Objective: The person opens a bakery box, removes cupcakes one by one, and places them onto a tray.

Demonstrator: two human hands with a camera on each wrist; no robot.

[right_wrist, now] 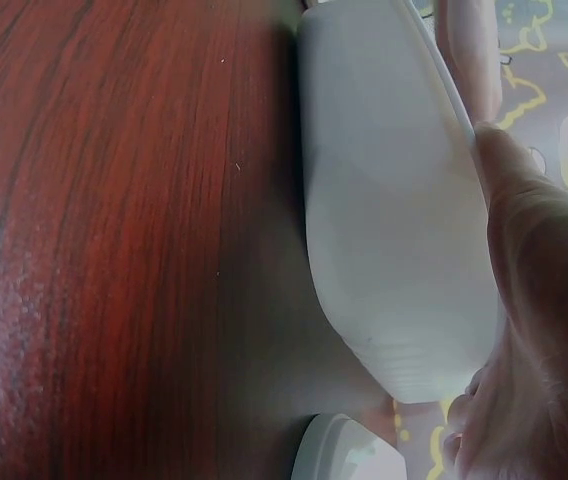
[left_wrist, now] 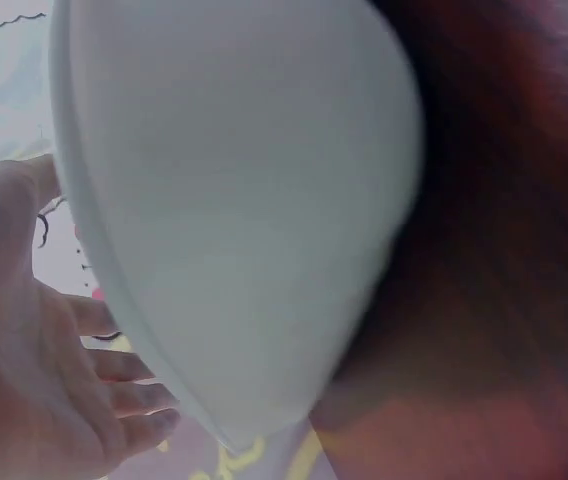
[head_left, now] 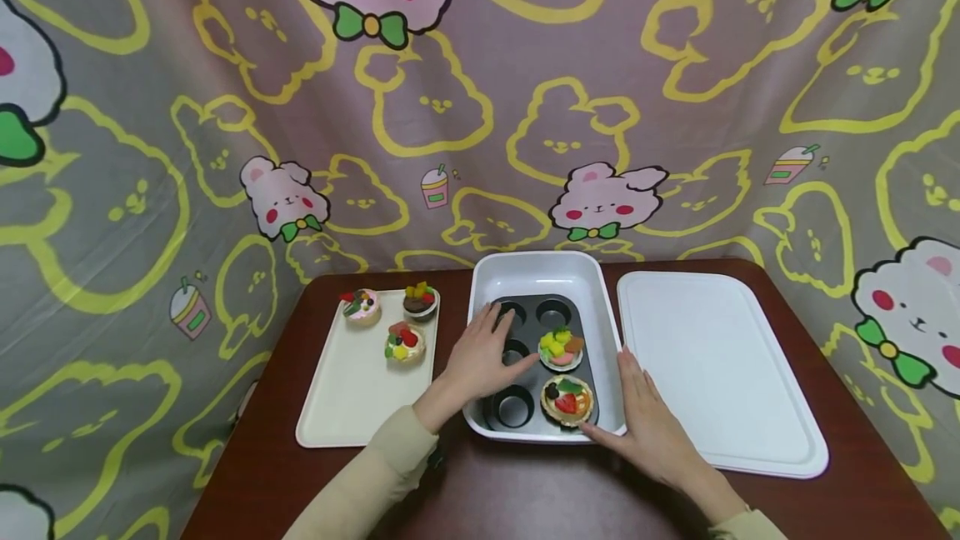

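A deep white tub [head_left: 536, 275] holds a dark muffin pan [head_left: 533, 307]. Two toy fruit tarts sit in the pan's right-hand cups: one with yellow pieces [head_left: 558, 347], one with a strawberry and dark berry [head_left: 567, 401]. My left hand [head_left: 480, 357] is over the tub's left side, fingers extended above the pan, thumb pointing at the yellow-topped tart. In the left wrist view, the left fingers [left_wrist: 144, 398] show past the tub's rim. My right hand [head_left: 652, 427] lies along the tub's right front corner, fingers straight beside the wall, thumb at the front rim near the strawberry tart.
Left of the tub, a cream tray [head_left: 337, 398] carries a pink tart [head_left: 362, 307], a dark-based tart [head_left: 420, 302] and a fruit tart [head_left: 405, 342]. To the right lies a flat white lid [head_left: 720, 365]. A patterned cloth [head_left: 487, 107] hangs behind the brown table [head_left: 510, 490].
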